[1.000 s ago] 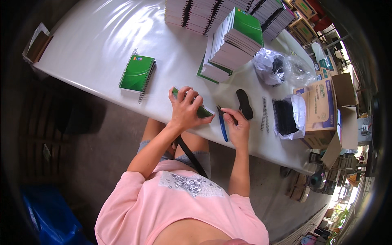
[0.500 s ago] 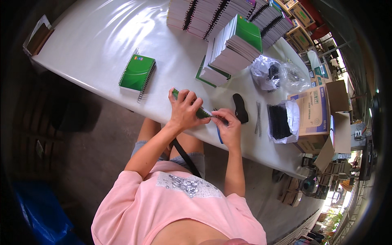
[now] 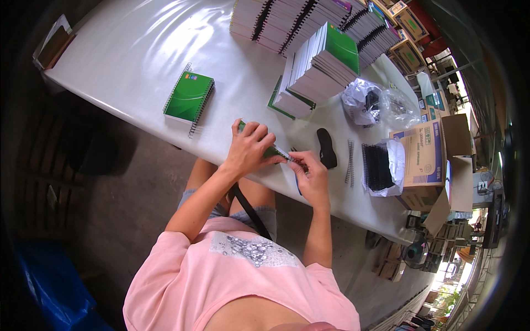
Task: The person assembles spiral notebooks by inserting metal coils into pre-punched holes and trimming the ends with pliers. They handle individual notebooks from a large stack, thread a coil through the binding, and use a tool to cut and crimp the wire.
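My left hand (image 3: pixel 249 148) is wrapped over a small green notebook (image 3: pixel 269 151), which it holds tilted on edge above the table's near side. At the notebook's right end, the thumb and fingers of my right hand (image 3: pixel 310 175) pinch together at its bound edge, where a thin spiral coil (image 3: pixel 289 158) shows in part. Dark tips and a blue strip, perhaps a tool's handle, stick out from under my right hand. Another green notebook (image 3: pixel 190 96) lies to the left, with coil ends jutting past both ends of its spine. Much of the held notebook is covered by my fingers.
A stack of green-covered pads (image 3: pixel 326 60) stands beyond my hands, with rows of bound notebooks (image 3: pixel 287 25) behind. Rightward are a black case (image 3: pixel 326 148), loose coils (image 3: pixel 350 163), clear plastic bags (image 3: pixel 381 102) and an opened carton (image 3: pixel 422 160) with black coils (image 3: pixel 378 167) beside it.
My right fingers have shifted slightly at the notebook's end, and my left hand keeps its hold. The whole view has moved a little; the other things stay in place.
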`<state>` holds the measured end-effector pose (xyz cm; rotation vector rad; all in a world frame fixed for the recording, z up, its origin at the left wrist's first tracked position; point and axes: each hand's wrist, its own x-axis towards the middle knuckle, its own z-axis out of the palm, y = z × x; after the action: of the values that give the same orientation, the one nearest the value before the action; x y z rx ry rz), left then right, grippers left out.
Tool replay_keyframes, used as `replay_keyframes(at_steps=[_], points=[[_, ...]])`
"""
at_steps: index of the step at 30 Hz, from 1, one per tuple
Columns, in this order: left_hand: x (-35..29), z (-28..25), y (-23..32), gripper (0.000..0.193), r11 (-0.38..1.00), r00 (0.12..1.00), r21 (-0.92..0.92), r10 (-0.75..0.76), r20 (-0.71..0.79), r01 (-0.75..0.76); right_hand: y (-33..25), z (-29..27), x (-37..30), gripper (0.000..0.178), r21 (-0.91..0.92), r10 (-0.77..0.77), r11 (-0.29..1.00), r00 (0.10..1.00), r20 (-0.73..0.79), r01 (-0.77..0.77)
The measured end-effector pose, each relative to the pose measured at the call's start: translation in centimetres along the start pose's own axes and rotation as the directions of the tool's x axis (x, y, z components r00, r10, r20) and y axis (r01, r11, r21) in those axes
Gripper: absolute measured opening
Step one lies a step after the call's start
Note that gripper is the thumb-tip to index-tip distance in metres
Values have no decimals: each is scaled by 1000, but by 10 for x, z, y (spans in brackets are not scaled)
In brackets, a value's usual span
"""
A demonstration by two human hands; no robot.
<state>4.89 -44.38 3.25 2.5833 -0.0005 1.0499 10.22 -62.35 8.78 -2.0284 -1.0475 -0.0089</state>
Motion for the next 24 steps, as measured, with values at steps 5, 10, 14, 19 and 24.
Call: replay_keyframes(at_steps=[5, 10, 14, 19, 24], points=[[0, -7, -5, 51, 999, 999, -43, 12, 47, -10, 23, -16, 7, 27, 32, 359, 928, 915, 181, -371], [1, -8, -5, 55, 993, 1000, -121, -3, 2, 4, 90, -32, 2, 32, -799, 144, 540, 964, -222, -264], [4, -10, -8, 60, 987, 1000, -161, 21, -5, -22, 98, -36, 2, 44, -258, 389, 869, 905, -174, -423], [3, -11, -9, 63, 977, 1000, -212, 3, -3, -3, 21, -7, 11, 33, 995, 173, 88, 985, 23, -39], [2, -6, -9, 64, 975, 1000, -224, 7, 14, -4, 45, 9, 2, 24, 863, 241, 437, 957, 160, -254]])
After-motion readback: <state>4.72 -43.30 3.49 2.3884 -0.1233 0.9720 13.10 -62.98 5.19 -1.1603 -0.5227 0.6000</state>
